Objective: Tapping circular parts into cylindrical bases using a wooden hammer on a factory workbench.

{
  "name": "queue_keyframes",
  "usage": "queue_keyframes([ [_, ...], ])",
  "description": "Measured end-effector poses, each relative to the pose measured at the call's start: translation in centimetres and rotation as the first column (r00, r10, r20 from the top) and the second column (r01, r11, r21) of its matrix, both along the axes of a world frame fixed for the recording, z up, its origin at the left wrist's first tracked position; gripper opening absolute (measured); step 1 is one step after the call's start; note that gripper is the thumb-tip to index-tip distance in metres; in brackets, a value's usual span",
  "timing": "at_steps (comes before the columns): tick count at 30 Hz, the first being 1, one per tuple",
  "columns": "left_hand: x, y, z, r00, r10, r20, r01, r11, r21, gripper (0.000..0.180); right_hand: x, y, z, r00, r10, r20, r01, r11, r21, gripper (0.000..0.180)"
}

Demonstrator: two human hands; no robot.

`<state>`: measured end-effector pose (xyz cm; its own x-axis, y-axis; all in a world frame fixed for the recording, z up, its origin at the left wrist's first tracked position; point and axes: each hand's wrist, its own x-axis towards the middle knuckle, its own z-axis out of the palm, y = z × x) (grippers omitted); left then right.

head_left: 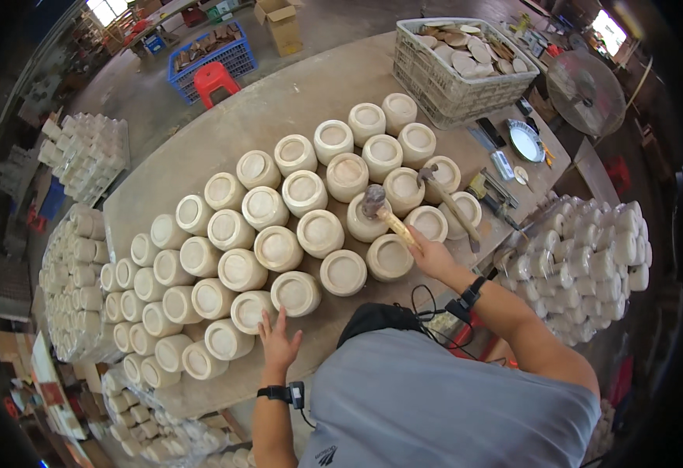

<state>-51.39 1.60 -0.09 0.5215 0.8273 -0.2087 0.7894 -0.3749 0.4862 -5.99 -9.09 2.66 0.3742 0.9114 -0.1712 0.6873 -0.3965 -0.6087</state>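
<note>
My right hand (433, 257) is wrapped round the pale handle of a mallet (397, 227). Its dark, blunt head is over the top of a cream-coloured round pot (365, 226); whether it touches cannot be told. At the near edge of the rows, my left hand (278, 343) has its fingers spread, the tips against or just in front of a pot (252, 312). Several such pots stand close together in rows, many with a round disc set inside the rim. A hammer (454, 207) lies across pots at the right of the group, apart from my hands.
On the table (177, 164), a grey crate (435, 78) of loose round discs stands at the far right. Near it are a white dish (526, 140) and a power tool (493, 191). Wrapped pot stacks (579, 261) flank the table. A fan (585, 93) stands beyond.
</note>
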Motion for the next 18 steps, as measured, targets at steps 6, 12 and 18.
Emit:
queue_keyframes([
  [6,0.1,-0.2,-0.1,1.000,0.007,-0.001,-0.007,1.000,-0.010,0.090,-0.6,1.4,6.1,0.991,-0.097,-0.095,0.122,0.946,0.299,0.064],
  [12,-0.2,-0.1,-0.2,1.000,-0.005,0.019,0.004,0.997,0.078,0.089,0.1,0.5,0.1,0.997,-0.064,0.030,0.058,0.984,0.169,0.065],
  [18,-0.2,-0.1,-0.2,1.000,-0.028,-0.007,0.028,1.000,0.004,0.089,0.1,-0.1,0.1,0.998,-0.059,-0.022,0.061,0.994,0.085,0.059],
])
